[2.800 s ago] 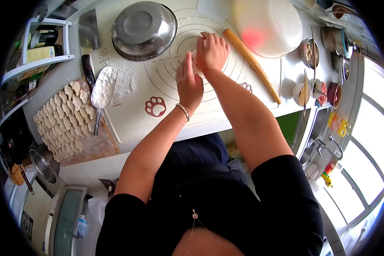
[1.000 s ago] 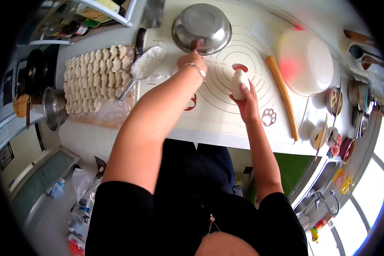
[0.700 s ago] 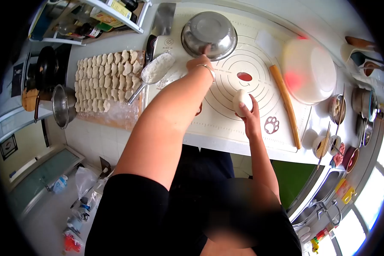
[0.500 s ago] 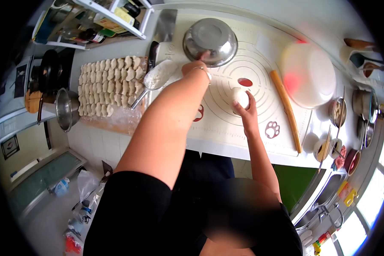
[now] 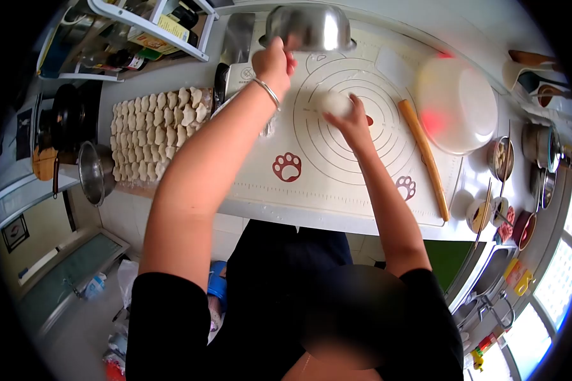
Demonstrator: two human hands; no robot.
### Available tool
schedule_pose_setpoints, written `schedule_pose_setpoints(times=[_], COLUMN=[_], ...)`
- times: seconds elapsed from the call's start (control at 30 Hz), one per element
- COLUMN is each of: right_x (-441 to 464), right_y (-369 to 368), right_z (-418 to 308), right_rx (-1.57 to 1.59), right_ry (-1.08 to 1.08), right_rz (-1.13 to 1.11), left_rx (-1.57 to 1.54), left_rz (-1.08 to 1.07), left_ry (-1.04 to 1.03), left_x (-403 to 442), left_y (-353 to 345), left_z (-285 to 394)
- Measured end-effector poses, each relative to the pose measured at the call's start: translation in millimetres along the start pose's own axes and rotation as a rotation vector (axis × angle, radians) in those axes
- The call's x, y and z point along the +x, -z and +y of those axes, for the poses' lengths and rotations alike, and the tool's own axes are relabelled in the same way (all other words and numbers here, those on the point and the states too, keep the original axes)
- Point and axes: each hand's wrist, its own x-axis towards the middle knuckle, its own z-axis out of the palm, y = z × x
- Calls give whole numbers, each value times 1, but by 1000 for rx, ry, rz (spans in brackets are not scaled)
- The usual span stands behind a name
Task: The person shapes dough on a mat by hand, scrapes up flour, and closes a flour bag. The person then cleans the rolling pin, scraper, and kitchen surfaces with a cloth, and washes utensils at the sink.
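Observation:
My left hand [image 5: 274,65], below a bracelet on the wrist, grips the near rim of an upturned steel bowl [image 5: 311,28]. The bowl is tilted, its near side lifted off the mat. In my right hand [image 5: 353,122] is a pale ball of dough [image 5: 332,103], slightly blurred, held over the printed circles of the baking mat [image 5: 337,200]. The flour scoop beside the mat is mostly hidden behind my left forearm.
Rows of shaped dumplings [image 5: 152,130] cover a board on the left, beside a steel basin [image 5: 94,173]. A cleaver [image 5: 238,38] lies at the back. To the right are a rolling pin [image 5: 424,162], an upturned white basin [image 5: 457,105] and several small bowls.
My left hand has taken the steel bowl by its rim and tipped it up, away from me. My right hand has moved the dough ball left and farther from me, toward the bowl.

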Motion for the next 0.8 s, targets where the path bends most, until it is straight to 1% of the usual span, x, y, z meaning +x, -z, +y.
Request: schedule_pose_setpoints(times=[0.03, 0.07, 0.1, 0.13, 0.17, 0.2, 0.23, 0.3, 0.37, 0.43, 0.47, 0.5, 0.53, 0.57, 0.63, 0.7, 0.73, 0.8], right_x=[17, 33, 46, 55, 64, 74, 81, 87, 93, 90, 90, 89, 87, 76, 40, -10, -7, 9], right_y=[-9, -18, -28, -38, -47, -53, -57, -64, -63, -59, -59, -59, -61, -66, -71, -84, -86, -82], right_z=[-8, -19, -31, -41, -51, -56, -54, -46, -38, -38, -38, -39, -37, -32, -26, -20, -15, -4], right_rx=[-34, -28, -21, -16, -34, -53, -50, -648, -615, -630, -625, -629, -634, -631, -537, -708, -703, -831], right_ry=[34, 31, 30, 34, 72, 112, 113, 184, 187, 500, 497, 572, 645, 638, 1092, 1201, 1202, 1061], right_rz=[12, 13, 12, 21, 76, 131, 137, 230, 264, 190, 184, 242, 300, 288, -383, -684, -684, -712], left_rx=[-19, -55, -99, -103, -108, -104, -129, -152, -233, -240, -263, -284, -296, -296, -293, -302, -289, -279], left_rz=[-63, -98, -101, -90, -79, -87, -98, -111, -153, -149, -191, -228, -190, -177, -174, -175, -198, -217], left_ry=[13, 71, 143, 172, 199, 191, 204, 224, 252, 257, 282, 311, 336, 342, 408, 434, 437, 416], left_x=[7, 11, 12, 13, 13, 13, 11, 9, 10, 12, 16, 19, 19, 18, 20, 25, 26, 22], left_y=[-4, -6, -8, -6, -4, -2, 2, 11, 16, 17, 19, 21, 20, 20, 20, 24, 25, 28], left_z=[13, 23, 32, 34, 34, 34, 30, 22, 18, 22, 28, 31, 38, 44, 56, 59, 61, 64])
